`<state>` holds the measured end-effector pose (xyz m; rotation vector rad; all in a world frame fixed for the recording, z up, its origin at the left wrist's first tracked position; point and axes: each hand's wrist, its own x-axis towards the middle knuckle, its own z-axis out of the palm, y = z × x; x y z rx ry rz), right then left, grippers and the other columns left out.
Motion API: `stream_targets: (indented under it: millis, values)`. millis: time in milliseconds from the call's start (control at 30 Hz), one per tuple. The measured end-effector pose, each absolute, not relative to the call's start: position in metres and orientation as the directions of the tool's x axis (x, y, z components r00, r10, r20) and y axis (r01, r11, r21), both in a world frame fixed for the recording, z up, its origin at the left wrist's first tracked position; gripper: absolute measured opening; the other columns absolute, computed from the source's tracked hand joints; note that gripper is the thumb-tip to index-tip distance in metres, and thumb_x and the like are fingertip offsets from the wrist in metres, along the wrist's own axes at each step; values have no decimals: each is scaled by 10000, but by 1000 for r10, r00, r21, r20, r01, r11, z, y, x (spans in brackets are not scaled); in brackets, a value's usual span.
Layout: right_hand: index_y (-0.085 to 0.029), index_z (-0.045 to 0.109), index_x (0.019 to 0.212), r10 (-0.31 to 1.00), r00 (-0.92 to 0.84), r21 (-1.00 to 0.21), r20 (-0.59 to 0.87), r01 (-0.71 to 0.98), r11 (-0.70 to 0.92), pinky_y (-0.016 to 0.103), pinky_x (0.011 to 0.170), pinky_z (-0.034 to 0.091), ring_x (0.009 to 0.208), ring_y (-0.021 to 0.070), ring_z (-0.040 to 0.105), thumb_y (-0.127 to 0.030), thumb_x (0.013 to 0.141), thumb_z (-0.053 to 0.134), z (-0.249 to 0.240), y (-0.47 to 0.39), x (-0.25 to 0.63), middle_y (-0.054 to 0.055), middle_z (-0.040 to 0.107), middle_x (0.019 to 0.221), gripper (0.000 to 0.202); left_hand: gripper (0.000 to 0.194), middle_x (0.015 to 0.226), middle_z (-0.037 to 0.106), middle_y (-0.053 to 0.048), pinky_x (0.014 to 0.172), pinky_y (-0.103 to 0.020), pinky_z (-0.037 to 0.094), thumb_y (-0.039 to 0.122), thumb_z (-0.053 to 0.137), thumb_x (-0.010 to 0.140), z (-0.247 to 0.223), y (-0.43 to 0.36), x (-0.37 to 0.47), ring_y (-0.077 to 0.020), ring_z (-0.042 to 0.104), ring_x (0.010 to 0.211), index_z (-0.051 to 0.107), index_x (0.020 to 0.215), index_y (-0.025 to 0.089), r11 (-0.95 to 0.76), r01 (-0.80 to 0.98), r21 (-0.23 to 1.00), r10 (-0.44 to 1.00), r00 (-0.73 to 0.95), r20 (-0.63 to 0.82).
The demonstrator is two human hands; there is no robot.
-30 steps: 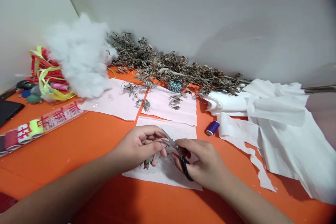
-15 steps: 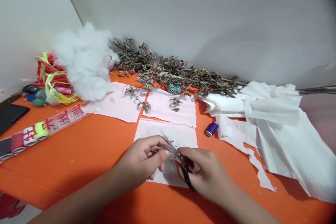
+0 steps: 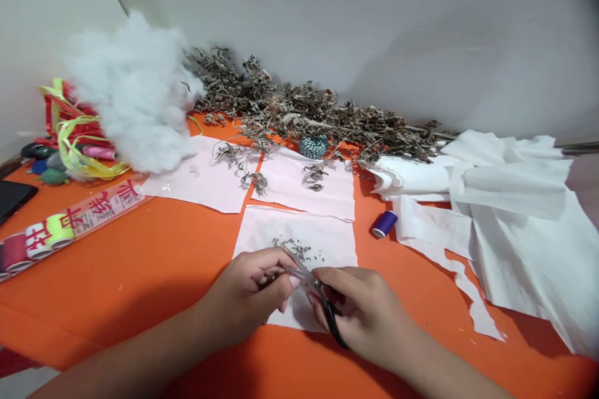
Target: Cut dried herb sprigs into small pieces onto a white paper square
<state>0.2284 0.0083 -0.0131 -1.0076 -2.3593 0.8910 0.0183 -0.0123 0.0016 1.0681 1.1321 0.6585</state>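
My right hand is closed around the black handles of a pair of scissors. Their metal blades are slightly apart and reach the fingertips of my left hand. That hand is closed, thumb against fingers; what it pinches is mostly hidden, with only dark bits showing between the fingers. Both hands are over the front part of a white cloth square. Small dark clippings of dried leaf lie scattered on this cloth, just beyond the blades.
Behind are two more cloth pieces with dried sprigs, a bundle of dried plants and a twine ball. White stuffing and thread spools are left; a purple spool and white fabric are right.
The view has shifted a little, and more of the dark clippings show beyond my hands. The scissors remain at my left fingertips, with both hands in nearly the same pose.
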Motion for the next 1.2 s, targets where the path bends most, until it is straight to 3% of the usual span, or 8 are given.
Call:
stream_targets:
  millis: [367, 500, 700, 867, 1000, 1200]
  values:
    - [-206, 624, 884, 774, -628, -732, 84, 489, 475, 192, 495, 298, 500, 90, 359, -49, 732, 526, -20, 7, 233, -59, 444, 584, 239, 132, 589, 538, 66, 398, -159, 342, 286, 517, 922, -3, -13, 19, -64, 408, 436, 600, 868, 199, 407, 76, 910, 848, 339, -407]
    - [-207, 620, 855, 781, -618, -729, 86, 495, 472, 190, 490, 305, 495, 91, 366, -65, 745, 532, -18, 7, 230, -57, 448, 572, 200, 133, 581, 523, 68, 385, -172, 324, 301, 508, 913, -3, -12, 18, -71, 384, 421, 581, 861, 203, 441, 73, 895, 836, 329, -439]
    - [-204, 617, 861, 790, -603, -734, 109, 487, 473, 190, 494, 318, 498, 95, 395, -94, 748, 544, -16, 5, 226, -51, 470, 574, 173, 74, 597, 488, 59, 505, -203, 333, 235, 533, 851, 3, -7, 18, -91, 419, 530, 580, 852, 177, 333, 84, 939, 887, 310, -342]
    - [-201, 618, 869, 799, -590, -730, 116, 495, 472, 190, 496, 315, 501, 94, 405, -85, 744, 543, -18, 4, 228, -51, 479, 584, 186, 156, 642, 509, 40, 544, -226, 322, 250, 469, 901, 5, -9, 16, -108, 431, 583, 560, 796, 179, 268, 166, 949, 884, 348, -311]
    - [-202, 636, 904, 807, -580, -726, 110, 507, 464, 190, 504, 330, 512, 98, 423, -92, 760, 548, -19, 5, 229, -47, 489, 600, 202, 284, 656, 511, 32, 548, -239, 308, 305, 396, 958, 3, -10, 15, -111, 404, 578, 546, 749, 184, 199, 216, 956, 891, 366, -269]
    - [-196, 647, 923, 803, -586, -727, 105, 507, 464, 196, 510, 330, 519, 98, 417, -98, 770, 553, -20, 5, 229, -44, 488, 611, 204, 247, 647, 512, 31, 540, -237, 306, 256, 398, 946, 5, -10, 16, -113, 391, 559, 544, 762, 179, 195, 258, 946, 883, 373, -284]
